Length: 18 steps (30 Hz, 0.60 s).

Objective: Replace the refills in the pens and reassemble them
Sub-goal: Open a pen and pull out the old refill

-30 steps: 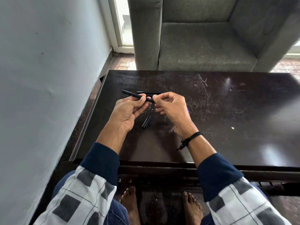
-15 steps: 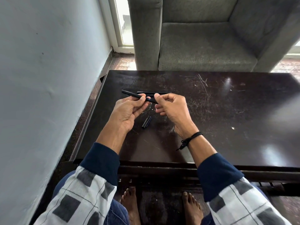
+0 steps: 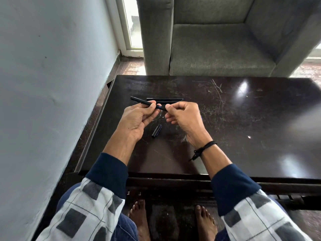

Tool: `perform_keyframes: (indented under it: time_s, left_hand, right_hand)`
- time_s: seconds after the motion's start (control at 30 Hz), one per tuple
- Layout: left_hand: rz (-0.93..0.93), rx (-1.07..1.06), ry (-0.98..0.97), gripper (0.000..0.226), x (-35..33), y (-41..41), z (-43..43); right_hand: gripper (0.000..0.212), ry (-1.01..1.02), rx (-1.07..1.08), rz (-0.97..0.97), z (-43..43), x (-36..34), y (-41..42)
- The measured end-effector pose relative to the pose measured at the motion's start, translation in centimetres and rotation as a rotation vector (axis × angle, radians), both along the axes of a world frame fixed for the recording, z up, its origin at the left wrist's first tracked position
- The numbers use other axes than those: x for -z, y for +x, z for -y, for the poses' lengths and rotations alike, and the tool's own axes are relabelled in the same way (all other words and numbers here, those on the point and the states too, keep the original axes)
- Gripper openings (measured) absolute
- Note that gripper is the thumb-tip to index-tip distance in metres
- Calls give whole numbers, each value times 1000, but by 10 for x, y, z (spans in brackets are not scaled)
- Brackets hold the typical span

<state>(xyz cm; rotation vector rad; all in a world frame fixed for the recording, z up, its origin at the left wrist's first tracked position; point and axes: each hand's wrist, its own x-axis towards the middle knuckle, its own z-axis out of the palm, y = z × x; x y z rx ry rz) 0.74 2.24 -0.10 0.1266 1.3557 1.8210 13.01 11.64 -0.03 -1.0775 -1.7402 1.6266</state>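
My left hand [image 3: 137, 119] pinches a thin black pen barrel [image 3: 139, 101] between thumb and fingers, its far end pointing up and left. My right hand [image 3: 185, 117] pinches the barrel's near end with thumb and forefinger; what sits at that end is hidden by the fingertips. Both hands hover above the dark table [image 3: 243, 127]. A second black pen [image 3: 165, 99] lies flat on the table just behind the hands. A short black pen cap [image 3: 156, 130] lies on the table below and between the hands.
A grey armchair [image 3: 222, 49] stands right behind the table's far edge. A pale wall [image 3: 52, 84] runs close along the left side. A sliver of something blue [image 3: 201, 117] shows behind my right hand. My bare feet are under the table's near edge.
Almost nothing has moved. My right fingertips have shifted slightly on the near end of the barrel; the left hand's hold is the same.
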Motion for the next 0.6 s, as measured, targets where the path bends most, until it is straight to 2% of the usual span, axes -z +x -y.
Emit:
perform_keyframes:
  time_s: [0.13, 0.37, 0.6]
  left_hand:
    - [-1, -5, -2, 13, 0, 0, 0]
    - [0, -10, -8, 13, 0, 0, 0]
    - [-4, 1, -14, 12, 0, 1, 0]
  right_hand:
    - [9, 30, -14, -31, -1, 0, 1]
    - [19, -3, -27, -9, 0, 0, -1]
    - [7, 26, -45, -21, -2, 3, 0]
